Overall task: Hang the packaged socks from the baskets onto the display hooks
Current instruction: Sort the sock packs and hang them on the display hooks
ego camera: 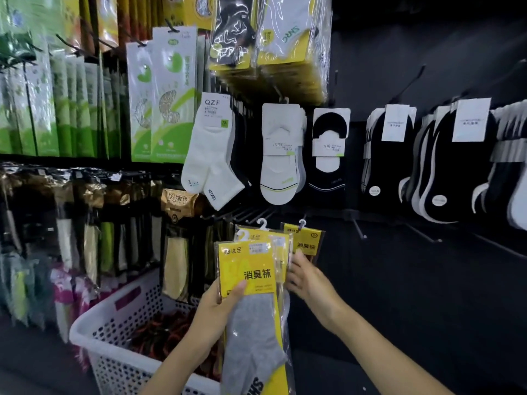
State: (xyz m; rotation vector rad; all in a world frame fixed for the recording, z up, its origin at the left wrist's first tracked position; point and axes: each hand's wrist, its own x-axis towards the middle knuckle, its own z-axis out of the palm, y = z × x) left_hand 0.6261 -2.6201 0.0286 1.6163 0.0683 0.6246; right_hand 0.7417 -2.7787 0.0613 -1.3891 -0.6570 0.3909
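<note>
White basket (119,363), dark and red packets (159,334) left inside. Above its right rim, left grip (219,306) clasped round fanned yellow-carded sock packs (251,269); right grip (308,280) pinching the rearmost pack (306,240). Up and right of basket, bare hooks (360,228). Looks early: none of these hung.

Bare left grip (219,305) and bare right grip (306,280), slim fingers (298,262), both forearms (370,337) bare as far as visible.
</note>
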